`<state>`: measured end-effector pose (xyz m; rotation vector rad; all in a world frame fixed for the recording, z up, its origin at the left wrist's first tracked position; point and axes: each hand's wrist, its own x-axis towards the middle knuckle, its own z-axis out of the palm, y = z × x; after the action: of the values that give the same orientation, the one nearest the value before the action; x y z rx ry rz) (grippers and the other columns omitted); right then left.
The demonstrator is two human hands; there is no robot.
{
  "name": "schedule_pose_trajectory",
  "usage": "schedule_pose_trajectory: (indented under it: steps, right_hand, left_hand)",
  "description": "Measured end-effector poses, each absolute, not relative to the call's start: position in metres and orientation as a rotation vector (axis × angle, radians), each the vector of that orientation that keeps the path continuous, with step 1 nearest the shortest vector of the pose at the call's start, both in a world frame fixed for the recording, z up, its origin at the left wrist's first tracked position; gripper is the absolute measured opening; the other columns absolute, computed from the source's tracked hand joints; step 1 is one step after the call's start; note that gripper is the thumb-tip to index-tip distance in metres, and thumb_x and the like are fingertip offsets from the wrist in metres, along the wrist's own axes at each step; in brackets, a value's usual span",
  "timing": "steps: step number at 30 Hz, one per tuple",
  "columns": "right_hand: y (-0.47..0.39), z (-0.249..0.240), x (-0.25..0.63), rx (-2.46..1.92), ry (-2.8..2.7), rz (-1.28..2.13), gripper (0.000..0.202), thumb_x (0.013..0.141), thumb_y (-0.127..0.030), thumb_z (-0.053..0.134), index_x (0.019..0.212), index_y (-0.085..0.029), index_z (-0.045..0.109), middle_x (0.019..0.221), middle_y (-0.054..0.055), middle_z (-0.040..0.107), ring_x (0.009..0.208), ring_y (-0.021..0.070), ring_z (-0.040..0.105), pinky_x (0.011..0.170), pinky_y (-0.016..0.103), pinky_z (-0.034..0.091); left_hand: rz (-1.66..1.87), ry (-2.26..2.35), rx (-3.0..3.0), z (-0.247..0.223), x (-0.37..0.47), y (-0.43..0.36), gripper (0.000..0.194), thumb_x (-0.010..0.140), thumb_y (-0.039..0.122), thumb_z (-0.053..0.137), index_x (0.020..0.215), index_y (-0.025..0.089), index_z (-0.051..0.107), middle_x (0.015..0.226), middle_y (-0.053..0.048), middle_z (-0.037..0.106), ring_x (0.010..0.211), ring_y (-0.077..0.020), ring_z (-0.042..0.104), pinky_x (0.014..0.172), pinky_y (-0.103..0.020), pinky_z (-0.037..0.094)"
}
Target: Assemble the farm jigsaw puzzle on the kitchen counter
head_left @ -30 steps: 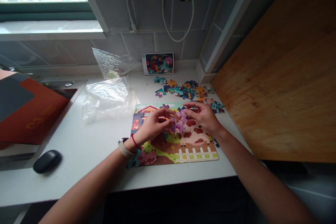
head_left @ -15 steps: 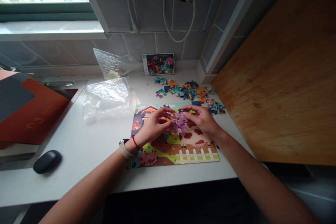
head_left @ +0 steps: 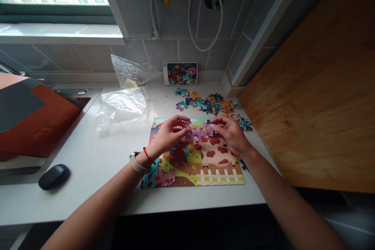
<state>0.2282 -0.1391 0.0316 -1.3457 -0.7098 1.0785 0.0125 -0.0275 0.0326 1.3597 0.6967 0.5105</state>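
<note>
Both hands are over a farm-picture jigsaw puzzle [head_left: 216,150] that shows a spotted cow and a white fence. Thumb and fingers of my left hand [head_left: 170,134] pinch a purple puzzle piece [head_left: 194,134]. My right hand [head_left: 231,134] grips another purple puzzle piece [head_left: 207,129] by its right side. These two pieces are side by side above the puzzle's upper middle; whether their edges touch I cannot tell. My left hand covers part of the puzzle's upper left.
Loose puzzle pieces [head_left: 213,103] lie in a heap behind the puzzle. A picture card [head_left: 181,74] leans on the tiled wall. Clear plastic bags [head_left: 125,105], a black mouse [head_left: 54,176] and an orange box [head_left: 43,121] are to the left. A wooden panel [head_left: 316,86] bounds the right side.
My hands have drawn slightly apart, and the purple pieces, earlier close together or overlapping, now sit more side by side. The camera view has shifted a little.
</note>
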Motion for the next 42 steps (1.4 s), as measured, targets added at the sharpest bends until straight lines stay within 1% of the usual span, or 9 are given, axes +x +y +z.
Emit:
schedule_pose_trajectory:
  steps: [6,17,23,26,30,33,35,39,42]
  right_hand:
    - [-0.142,0.032,0.227,-1.426,-0.822,1.166,0.038,0.07,-0.044,0.092,0.089,-0.019,0.07,0.083,-0.002,0.065,0.056,0.0086,0.061,0.046,0.02,0.056]
    - [-0.141,0.03,0.228,-1.463,-0.762,1.192,0.045,0.066,-0.047,0.093,0.089,-0.019,0.067,0.083,-0.003,0.066,0.054,0.0104,0.067,0.047,0.022,0.058]
    - [-0.141,0.032,0.227,-1.481,-0.796,1.2,0.043,0.068,-0.047,0.091,0.089,-0.02,0.067,0.082,-0.003,0.065,0.055,0.01,0.064,0.047,0.022,0.057]
    - [-0.139,0.032,0.234,-1.467,-0.837,1.132,0.043,0.067,-0.046,0.091,0.094,-0.02,0.069,0.086,-0.002,0.064,0.06,0.0106,0.063,0.051,0.026,0.06]
    - [-0.146,0.036,0.255,-1.588,-1.079,1.119,0.044,0.076,-0.045,0.084,0.112,-0.021,0.076,0.08,-0.001,0.067,0.064,0.0145,0.065,0.056,0.028,0.058]
    - [-0.163,0.041,0.271,-1.703,-1.27,1.033,0.032,0.082,-0.045,0.078,0.103,-0.021,0.082,0.089,0.005,0.077,0.075,0.0192,0.071,0.068,0.032,0.058]
    - [-0.177,0.043,0.276,-1.776,-1.329,0.948,0.026,0.084,-0.044,0.076,0.098,-0.022,0.083,0.094,0.006,0.08,0.081,0.0212,0.072,0.072,0.033,0.058]
    - [-0.2,0.04,0.274,-1.982,-1.466,0.737,0.021,0.09,-0.038,0.072,0.101,-0.024,0.082,0.087,0.004,0.076,0.07,0.0197,0.067,0.067,0.034,0.056]
    - [-0.212,0.036,0.268,-1.976,-1.61,0.532,0.024,0.093,-0.034,0.072,0.114,-0.026,0.079,0.11,0.007,0.074,0.094,0.0235,0.071,0.087,0.039,0.059]
  left_hand:
    - [0.532,0.694,1.316,0.035,0.01,-0.023,0.041,0.082,0.034,0.084,0.114,0.017,0.066,0.095,-0.003,0.069,0.082,-0.0144,0.07,0.063,-0.024,0.066]
    - [0.526,0.689,1.313,0.031,0.011,-0.022,0.041,0.081,0.035,0.084,0.114,0.018,0.066,0.095,-0.003,0.069,0.081,-0.0137,0.069,0.063,-0.024,0.066]
    - [0.529,0.719,1.322,0.033,0.011,-0.022,0.037,0.082,0.033,0.082,0.111,0.017,0.066,0.094,-0.003,0.069,0.081,-0.0139,0.069,0.062,-0.023,0.066]
    - [0.532,0.739,1.393,0.032,0.012,-0.023,0.031,0.084,0.031,0.078,0.11,0.017,0.067,0.094,-0.003,0.069,0.08,-0.0145,0.07,0.06,-0.024,0.065]
    - [0.475,0.704,1.519,0.028,0.014,-0.035,0.022,0.089,0.028,0.071,0.109,0.017,0.068,0.099,-0.004,0.07,0.078,-0.0152,0.072,0.06,-0.026,0.065]
    - [0.493,0.592,1.718,0.024,0.018,-0.049,0.012,0.093,0.02,0.065,0.102,0.017,0.07,0.1,-0.004,0.074,0.078,-0.0141,0.072,0.067,-0.026,0.064]
    - [0.54,0.512,1.929,0.021,0.02,-0.059,0.012,0.093,0.014,0.063,0.1,0.018,0.072,0.097,-0.003,0.075,0.082,-0.0145,0.072,0.074,-0.026,0.063]
    - [0.601,0.489,2.324,0.017,0.023,-0.071,0.013,0.097,0.015,0.064,0.103,0.019,0.075,0.104,-0.006,0.074,0.09,-0.0183,0.072,0.078,-0.03,0.061]
    - [0.631,0.431,2.51,0.017,0.024,-0.073,0.016,0.101,0.022,0.064,0.113,0.02,0.074,0.121,-0.01,0.07,0.106,-0.0233,0.068,0.089,-0.038,0.061]
